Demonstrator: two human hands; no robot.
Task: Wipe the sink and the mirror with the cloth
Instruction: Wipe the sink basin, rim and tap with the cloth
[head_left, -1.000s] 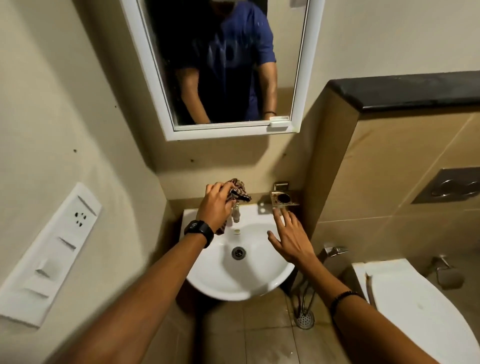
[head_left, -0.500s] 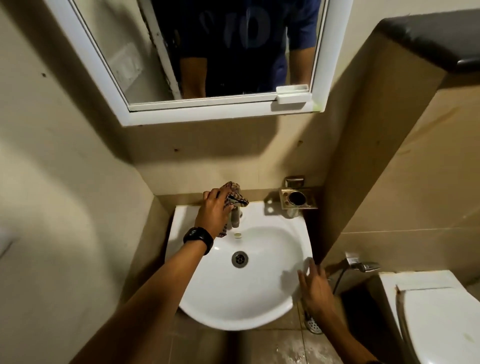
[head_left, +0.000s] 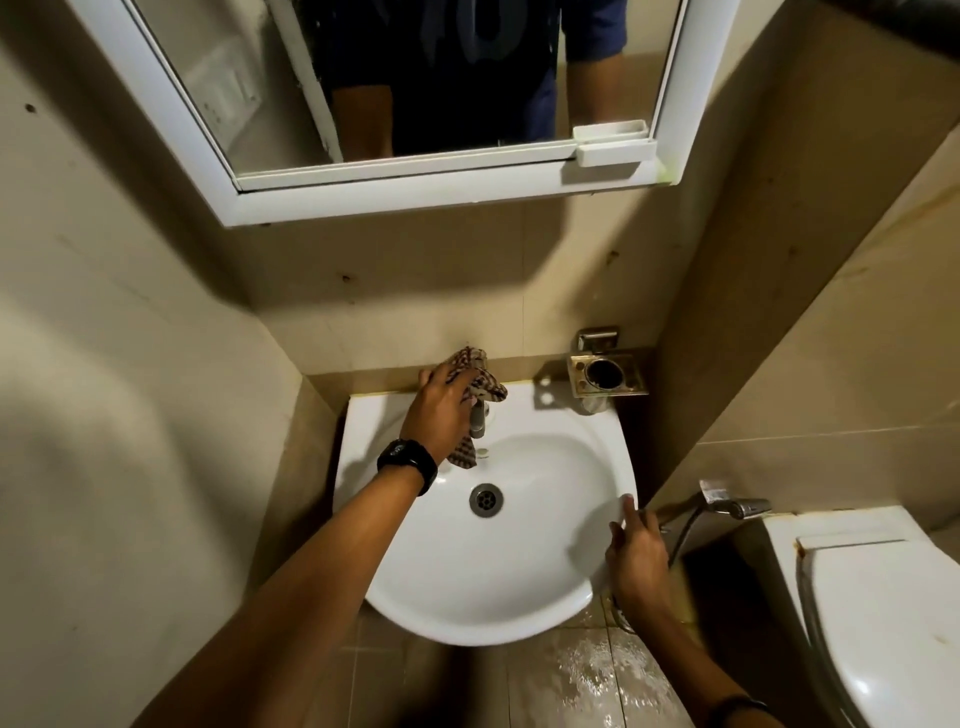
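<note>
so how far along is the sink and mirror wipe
Early on. The left hand presses the cloth around the tap at the back of the sink, while the right hand rests on its rim. Nothing shows whether the bowl is wiped. The mirror is untouched.

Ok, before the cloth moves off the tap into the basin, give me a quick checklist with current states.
1. Cloth gripped in left hand: ok.
2. Right hand steadying the sink at its right rim: ok.
3. Basin free of objects around the drain: ok.
4. Tap shut off: cannot tell, mostly hidden by hand and cloth.
5. Mirror wiped: cannot tell.
</note>
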